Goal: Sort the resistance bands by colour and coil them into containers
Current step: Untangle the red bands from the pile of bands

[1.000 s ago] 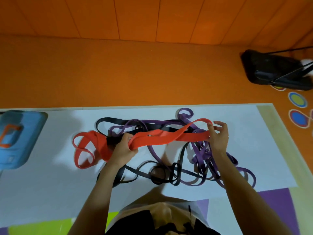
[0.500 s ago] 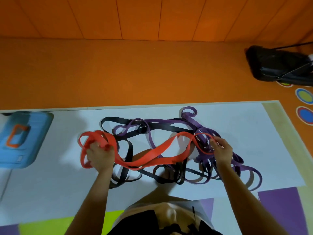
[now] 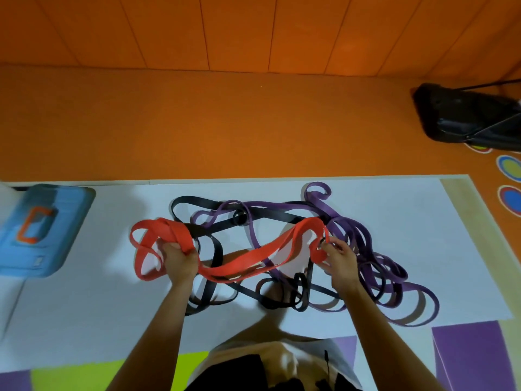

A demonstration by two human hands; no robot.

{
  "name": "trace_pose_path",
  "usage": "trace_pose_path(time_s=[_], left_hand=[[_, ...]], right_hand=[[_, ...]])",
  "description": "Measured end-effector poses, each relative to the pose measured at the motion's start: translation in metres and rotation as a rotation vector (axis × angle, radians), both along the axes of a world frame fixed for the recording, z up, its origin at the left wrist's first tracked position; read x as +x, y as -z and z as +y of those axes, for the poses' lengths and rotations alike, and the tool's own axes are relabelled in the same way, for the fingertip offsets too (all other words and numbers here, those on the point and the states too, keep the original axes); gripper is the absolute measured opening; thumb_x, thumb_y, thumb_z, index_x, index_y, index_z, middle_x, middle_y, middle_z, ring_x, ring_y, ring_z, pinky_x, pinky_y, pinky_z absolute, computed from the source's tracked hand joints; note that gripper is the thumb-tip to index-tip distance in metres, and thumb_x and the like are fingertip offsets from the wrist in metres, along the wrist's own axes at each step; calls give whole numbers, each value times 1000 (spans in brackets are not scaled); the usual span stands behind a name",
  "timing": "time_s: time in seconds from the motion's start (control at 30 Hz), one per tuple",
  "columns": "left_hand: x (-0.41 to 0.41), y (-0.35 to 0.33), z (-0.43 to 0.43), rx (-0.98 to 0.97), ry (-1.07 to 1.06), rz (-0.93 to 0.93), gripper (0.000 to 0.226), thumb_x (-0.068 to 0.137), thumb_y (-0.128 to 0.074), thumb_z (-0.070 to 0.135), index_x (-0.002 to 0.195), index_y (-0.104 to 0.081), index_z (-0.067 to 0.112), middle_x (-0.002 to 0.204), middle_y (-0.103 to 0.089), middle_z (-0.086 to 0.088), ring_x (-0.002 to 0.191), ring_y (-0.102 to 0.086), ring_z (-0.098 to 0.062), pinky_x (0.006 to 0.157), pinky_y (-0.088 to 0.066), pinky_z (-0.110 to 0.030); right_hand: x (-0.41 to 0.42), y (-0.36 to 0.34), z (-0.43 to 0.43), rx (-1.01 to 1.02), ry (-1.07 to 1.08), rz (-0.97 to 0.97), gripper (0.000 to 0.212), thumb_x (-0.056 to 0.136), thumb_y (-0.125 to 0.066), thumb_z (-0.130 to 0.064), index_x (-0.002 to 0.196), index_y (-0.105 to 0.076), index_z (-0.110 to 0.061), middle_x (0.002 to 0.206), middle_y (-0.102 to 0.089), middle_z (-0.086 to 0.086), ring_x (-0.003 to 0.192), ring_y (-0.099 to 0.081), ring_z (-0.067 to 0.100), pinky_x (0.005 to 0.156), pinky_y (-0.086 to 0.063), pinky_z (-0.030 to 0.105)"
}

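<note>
A red resistance band [image 3: 248, 258] hangs slack between my two hands above a tangle of bands on a white sheet [image 3: 394, 221]. My left hand [image 3: 179, 258] is closed on several gathered red loops at the left. My right hand [image 3: 339, 256] pinches the band's other end at the right. Black bands [image 3: 214, 258] lie tangled in the middle beneath it. Purple bands [image 3: 375, 266] are piled to the right, partly under my right hand.
A blue container [image 3: 42, 230] with an orange mark sits at the left edge of the sheet. A black bag [image 3: 468, 117] lies on the orange floor at the far right. Coloured floor tiles border the sheet near me.
The red band was taut between my hands one second ago; now it sags. My left hand has moved left and taken hold of the gathered red loops.
</note>
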State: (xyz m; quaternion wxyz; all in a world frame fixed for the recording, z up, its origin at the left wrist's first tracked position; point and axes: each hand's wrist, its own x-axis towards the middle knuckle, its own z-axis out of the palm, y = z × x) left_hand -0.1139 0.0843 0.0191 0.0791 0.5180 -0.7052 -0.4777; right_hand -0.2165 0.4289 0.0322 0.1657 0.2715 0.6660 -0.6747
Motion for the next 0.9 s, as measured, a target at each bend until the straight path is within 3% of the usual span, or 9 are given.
trace_pose_path(time_s=[0.13, 0.23, 0.3, 0.37, 0.43, 0.5, 0.6, 0.73, 0.9], left_hand=[[-4, -18, 25, -9, 8, 199, 61, 92, -66, -8, 143, -36, 4, 101, -63, -1, 99, -68, -37, 91, -56, -44], [-6, -27, 48, 79, 156, 226, 81, 92, -60, -10, 160, -28, 21, 133, -60, -3, 120, -58, -21, 104, -47, -37], [-4, -29, 62, 9, 329, 169, 73, 91, -56, -13, 153, -47, 24, 145, -55, -2, 131, -48, -13, 106, -39, -26], [-3, -30, 76, -167, 464, 112, 63, 86, -56, -15, 137, -66, 22, 139, -58, -5, 130, -43, -9, 106, -36, -19], [-3, -31, 89, -239, 583, 70, 58, 84, -58, -16, 128, -73, 19, 134, -64, -4, 131, -48, -14, 109, -35, -21], [-3, -32, 103, -295, 706, 3, 44, 89, -64, -3, 122, -76, 23, 126, -72, 3, 127, -59, -19, 110, -37, -26], [-7, -31, 126, -246, 754, -129, 26, 99, -63, 41, 120, -73, 32, 118, -72, 8, 117, -65, -16, 103, -52, -39], [-20, -23, 150, -87, 661, -240, 49, 96, -55, 69, 126, -64, 32, 117, -65, 2, 115, -68, -23, 100, -55, -42], [-43, -7, 168, -74, 630, -573, 97, 86, -52, 86, 161, -32, 27, 158, -44, -14, 145, -45, -43, 120, -33, -64]], right_hand=[[8, -8, -26, -156, -102, -87, 32, 100, -68, -9, 132, -62, -11, 116, -77, 22, 101, -77, 37, 82, -65, 45], [15, -12, -52, -218, -203, -168, 42, 98, -70, -7, 138, -57, -11, 117, -75, 26, 107, -74, 45, 83, -65, 48], [21, -12, -65, -273, -220, -209, 44, 96, -68, 0, 138, -58, -9, 116, -75, 26, 103, -74, 41, 86, -65, 49], [29, -11, -73, -299, -261, -242, 45, 94, -67, 3, 137, -61, -10, 121, -73, 28, 105, -72, 40, 93, -63, 52], [37, -11, -77, -304, -317, -261, 46, 93, -67, 4, 136, -64, -14, 122, -72, 27, 105, -71, 42, 85, -63, 48], [43, -10, -77, -293, -381, -253, 45, 92, -68, 5, 131, -68, -15, 121, -71, 27, 104, -72, 41, 77, -61, 42], [48, -12, -66, -237, -469, -239, 37, 92, -72, -1, 123, -74, -22, 118, -77, 17, 97, -77, 29, 75, -61, 32], [52, -19, -49, -199, -645, -254, 35, 103, -64, -14, 133, -68, -31, 121, -77, -3, 109, -72, 15, 76, -58, 19], [51, -12, -29, -212, -662, -189, 27, 104, -56, 2, 127, -71, -2, 115, -76, 9, 100, -73, 17, 75, -58, 17]])
